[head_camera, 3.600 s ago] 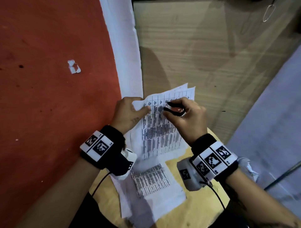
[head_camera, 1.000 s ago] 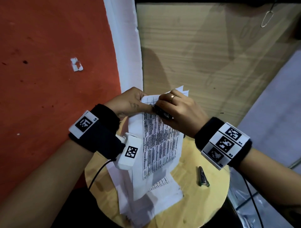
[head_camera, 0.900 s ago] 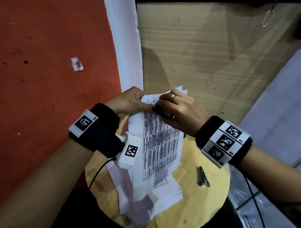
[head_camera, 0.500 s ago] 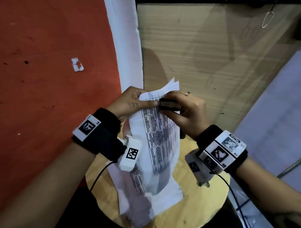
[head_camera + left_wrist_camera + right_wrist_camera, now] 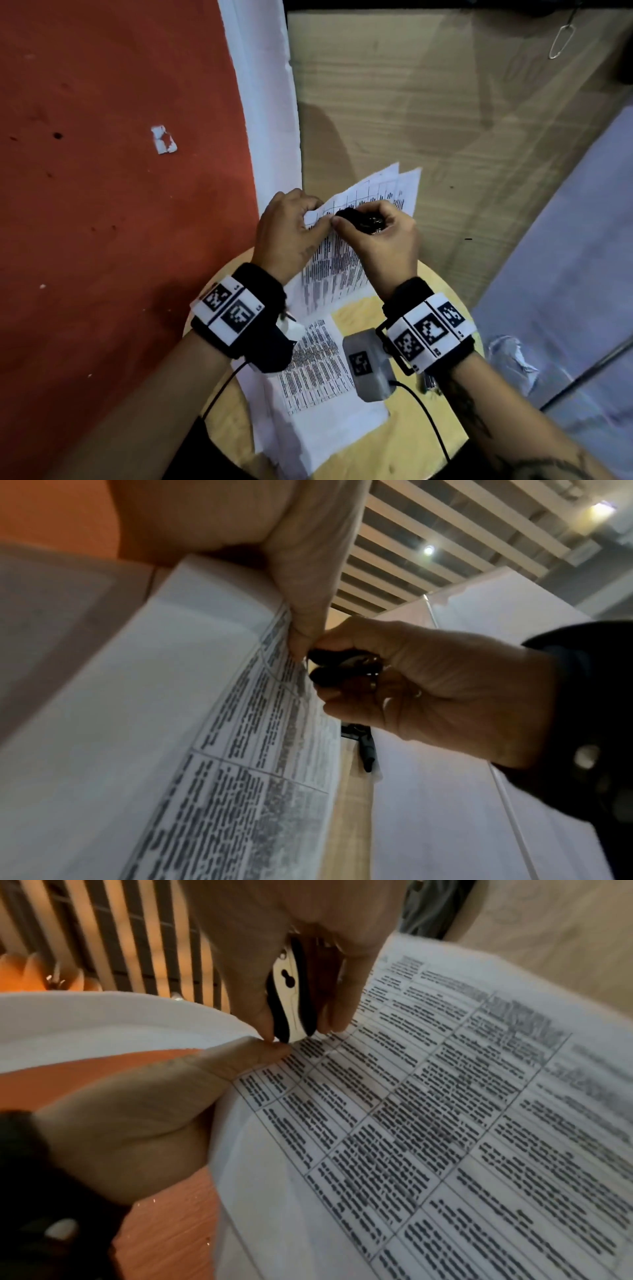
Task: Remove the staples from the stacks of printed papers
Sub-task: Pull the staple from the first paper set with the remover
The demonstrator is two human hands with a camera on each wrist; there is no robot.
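My left hand (image 5: 287, 233) pinches the printed papers (image 5: 337, 270) at the top corner. Right hand (image 5: 380, 240) squeezes the staple remover (image 5: 359, 219), tip on the sheet.

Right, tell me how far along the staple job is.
Done, by the look of it: loose printed sheets lie on the round wooden table. In hand: the left hand pinches the top corner of a raised stack of printed papers while the right hand holds the black staple remover at that corner. The staple itself is not visible, so I cannot tell what is left.
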